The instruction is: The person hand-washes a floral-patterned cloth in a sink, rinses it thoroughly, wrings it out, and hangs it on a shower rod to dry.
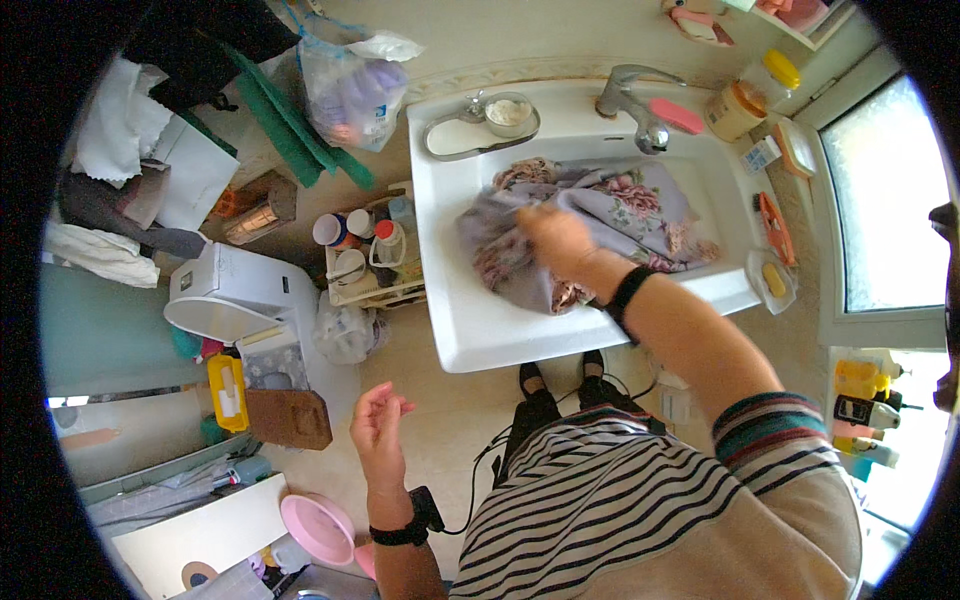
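Observation:
A grey-lilac cloth with a pink flower print (640,205) lies bunched in the white washbasin (470,330). My right hand (558,240) reaches into the basin and grips a fold of this cloth near its left side. A black band sits on that wrist. My left hand (378,425) hangs in the air to the left of my body, well below the basin, fingers loosely apart and holding nothing. It also wears a black wrist device. A chrome tap (630,100) stands at the basin's back edge.
A soap dish with a yellow bar (772,280) and an orange tool (775,225) lie right of the basin. A rack of bottles (365,255) stands to its left, beside a white lidded bin (225,300). A pink bowl (318,528) lies on the floor.

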The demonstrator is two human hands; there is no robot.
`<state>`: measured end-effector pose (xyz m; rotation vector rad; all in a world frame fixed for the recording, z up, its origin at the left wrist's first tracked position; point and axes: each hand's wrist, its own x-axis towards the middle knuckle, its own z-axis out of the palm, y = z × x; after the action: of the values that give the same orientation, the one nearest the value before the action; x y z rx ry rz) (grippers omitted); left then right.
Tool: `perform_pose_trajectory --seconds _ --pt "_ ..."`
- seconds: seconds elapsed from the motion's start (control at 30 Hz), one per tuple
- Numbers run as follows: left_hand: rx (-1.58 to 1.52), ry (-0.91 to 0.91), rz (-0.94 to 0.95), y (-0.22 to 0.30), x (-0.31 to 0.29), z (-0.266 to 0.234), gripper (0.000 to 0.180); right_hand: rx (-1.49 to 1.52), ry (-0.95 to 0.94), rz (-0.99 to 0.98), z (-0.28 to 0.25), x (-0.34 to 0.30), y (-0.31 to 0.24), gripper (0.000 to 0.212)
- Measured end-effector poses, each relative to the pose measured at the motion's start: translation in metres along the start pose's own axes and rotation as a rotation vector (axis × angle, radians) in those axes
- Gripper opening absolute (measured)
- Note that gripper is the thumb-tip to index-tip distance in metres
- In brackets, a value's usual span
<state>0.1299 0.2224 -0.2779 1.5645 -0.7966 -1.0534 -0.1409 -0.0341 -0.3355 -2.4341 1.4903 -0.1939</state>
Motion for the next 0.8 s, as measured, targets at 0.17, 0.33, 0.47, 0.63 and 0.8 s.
perform_pose_trajectory --seconds 0.17,0.33,0.47,0.63,0.8 --pt "-0.016 -0.068 0.063 0.002 0.010 0.000 0.021 -0.320 -0.090 0.468 -0.059 -0.038 0.137 0.030" --pt "0.040 -0.122 0.126 0.011 0.020 0.008 0.023 -0.348 -0.122 0.778 -0.115 -0.078 0.184 0.069" --pt "0.043 -0.133 0.083 0.017 0.025 0.037 0.030 -0.257 -0.226 0.294 -0.100 -0.084 0.172 0.102" --pt "0.150 -0.226 0.102 0.039 0.031 0.087 0.040 -0.106 -0.564 0.129 -0.040 -0.059 0.168 0.123" --pt "0.189 -0.287 0.096 0.060 0.045 0.144 0.044 -0.075 -0.719 0.061 -0.006 -0.042 0.177 0.123"
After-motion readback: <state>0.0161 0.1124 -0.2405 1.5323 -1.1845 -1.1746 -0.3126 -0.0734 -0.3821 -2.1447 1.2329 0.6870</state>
